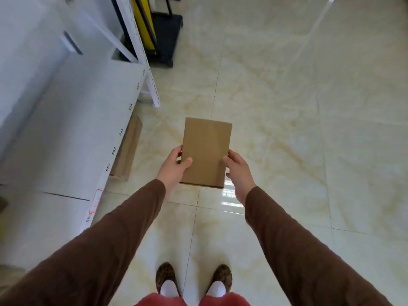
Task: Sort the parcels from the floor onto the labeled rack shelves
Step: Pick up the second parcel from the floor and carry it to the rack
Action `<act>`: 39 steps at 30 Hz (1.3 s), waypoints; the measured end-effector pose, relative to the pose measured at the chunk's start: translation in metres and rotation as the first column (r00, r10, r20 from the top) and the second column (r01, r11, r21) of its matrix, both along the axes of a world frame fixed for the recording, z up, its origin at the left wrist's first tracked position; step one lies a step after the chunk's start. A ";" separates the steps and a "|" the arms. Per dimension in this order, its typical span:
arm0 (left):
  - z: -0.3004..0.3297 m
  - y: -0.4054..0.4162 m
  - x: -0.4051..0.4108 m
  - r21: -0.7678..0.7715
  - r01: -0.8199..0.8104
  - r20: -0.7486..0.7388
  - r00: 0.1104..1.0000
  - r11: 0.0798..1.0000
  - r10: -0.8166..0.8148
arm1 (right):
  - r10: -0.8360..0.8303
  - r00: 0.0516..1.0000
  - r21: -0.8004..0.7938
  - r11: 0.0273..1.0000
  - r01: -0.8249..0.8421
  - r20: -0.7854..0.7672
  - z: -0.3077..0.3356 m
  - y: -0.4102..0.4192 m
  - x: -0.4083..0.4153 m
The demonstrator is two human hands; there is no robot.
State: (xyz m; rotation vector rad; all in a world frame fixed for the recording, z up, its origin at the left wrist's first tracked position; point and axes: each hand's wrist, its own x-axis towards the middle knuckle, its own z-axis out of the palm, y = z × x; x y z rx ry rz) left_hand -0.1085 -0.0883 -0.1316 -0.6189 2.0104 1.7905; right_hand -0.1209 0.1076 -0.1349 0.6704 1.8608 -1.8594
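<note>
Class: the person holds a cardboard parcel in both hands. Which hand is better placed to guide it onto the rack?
Probably the left hand: the white rack stands on that side of the parcel; the right hand is farther away.

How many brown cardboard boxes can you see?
2. One flat brown cardboard box is held between both hands. A second brown cardboard box sits under the white rack shelf, partly hidden; more may be hidden.

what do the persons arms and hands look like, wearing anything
Both arms are covered by long, plain brown sleeves that end at the wrists, with no visible pattern or markings. The left hand and right hand are bare: no gloves, and no rings or watch that show.
</note>
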 end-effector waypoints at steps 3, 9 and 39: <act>0.122 0.016 -0.009 0.010 0.010 -0.117 0.993 1.000 -0.009 | -0.057 0.991 -0.027 0.998 0.054 -0.122 0.119 0.018 -0.007; 0.335 0.054 -0.014 0.035 0.054 -0.316 0.948 0.998 -0.040 | -0.127 0.906 -0.042 0.992 0.121 -0.405 0.331 0.061 -0.010; 0.461 0.104 -0.262 -0.001 0.097 -0.687 0.723 0.995 -0.071 | -0.157 0.748 -0.118 0.987 0.106 -0.645 0.469 0.090 -0.232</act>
